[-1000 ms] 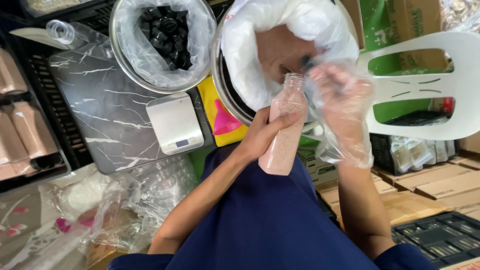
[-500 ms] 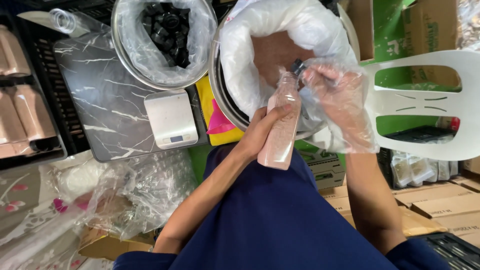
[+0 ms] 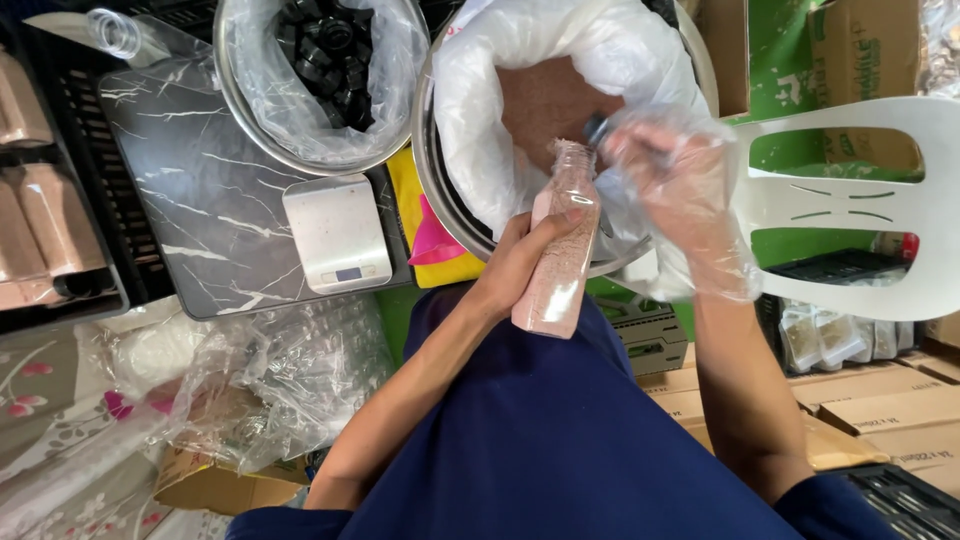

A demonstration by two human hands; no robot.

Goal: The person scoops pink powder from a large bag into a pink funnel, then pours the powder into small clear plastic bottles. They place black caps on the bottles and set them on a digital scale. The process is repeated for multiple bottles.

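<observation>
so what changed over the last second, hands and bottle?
The right hand, in a clear plastic glove, moved from beside the bottle up to its open mouth, over the bag-lined bowl of pinkish powder. The left hand kept its grip on the bottle, tilted as before. The scale and the bowl of black caps stayed put.

Two bare forearms reach forward from dark blue short sleeves. The left hand (image 3: 520, 262) is closed in a grip, thumb on top and fingers curled under, wrist straight. The right hand (image 3: 665, 165), covered in a loose clear plastic glove, is raised slightly higher, its fingers pinched together and pointing left.
</observation>
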